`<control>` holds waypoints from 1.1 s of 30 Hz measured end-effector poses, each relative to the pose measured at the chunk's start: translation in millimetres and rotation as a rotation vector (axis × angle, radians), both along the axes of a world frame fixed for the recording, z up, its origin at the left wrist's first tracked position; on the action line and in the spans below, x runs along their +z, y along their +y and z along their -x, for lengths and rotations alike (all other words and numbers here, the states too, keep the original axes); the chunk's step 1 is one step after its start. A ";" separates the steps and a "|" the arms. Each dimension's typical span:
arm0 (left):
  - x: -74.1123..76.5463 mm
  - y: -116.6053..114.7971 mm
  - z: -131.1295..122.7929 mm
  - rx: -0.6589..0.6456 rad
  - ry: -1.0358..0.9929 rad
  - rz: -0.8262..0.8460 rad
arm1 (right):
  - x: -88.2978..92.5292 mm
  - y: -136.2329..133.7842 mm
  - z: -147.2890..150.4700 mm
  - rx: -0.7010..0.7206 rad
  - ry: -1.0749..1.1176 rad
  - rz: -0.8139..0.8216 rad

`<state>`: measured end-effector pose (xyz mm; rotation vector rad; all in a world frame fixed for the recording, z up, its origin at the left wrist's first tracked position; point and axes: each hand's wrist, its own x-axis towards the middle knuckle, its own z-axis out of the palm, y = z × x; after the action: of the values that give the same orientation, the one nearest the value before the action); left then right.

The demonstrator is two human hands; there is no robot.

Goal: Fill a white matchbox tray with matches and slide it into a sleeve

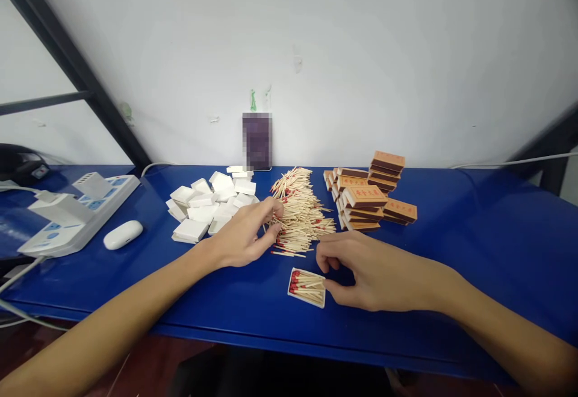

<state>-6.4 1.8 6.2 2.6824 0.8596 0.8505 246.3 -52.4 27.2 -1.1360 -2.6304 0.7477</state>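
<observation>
My left hand [246,234] reaches to the left side of a loose pile of red-tipped matches [300,210]. Its thumb and fingers are curled in around a few matches there. My right hand [361,270] is held over the table with thumb and fingers apart, nothing between them. The right thumb tip is at the right edge of a small white matchbox tray [324,302], which lies flat near the front. Matches fill this tray, most with their red heads to the left.
Several white matchbox trays [203,213] are heaped left of the pile. Brown matchbox sleeves [365,195] are stacked to the right. A white power strip [81,216] and a white earbud case [123,234] lie at left on the blue table [487,246]. A blurred dark object [257,141] leans against the wall.
</observation>
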 end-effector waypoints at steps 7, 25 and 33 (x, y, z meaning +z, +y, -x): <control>5.0 4.0 5.4 -0.183 0.124 0.094 | -4.8 3.4 0.8 0.063 -0.001 0.017; -6.3 4.3 3.5 -0.237 0.306 -0.009 | -12.5 9.5 6.7 0.016 0.001 -0.198; -5.8 -1.1 -0.5 -0.247 0.317 -0.017 | -25.5 15.9 8.2 0.041 -0.023 -0.211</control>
<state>-6.0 0.7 0.5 2.9042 0.5583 0.3860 238.0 -36.5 1.7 -1.0404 -2.6821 0.4528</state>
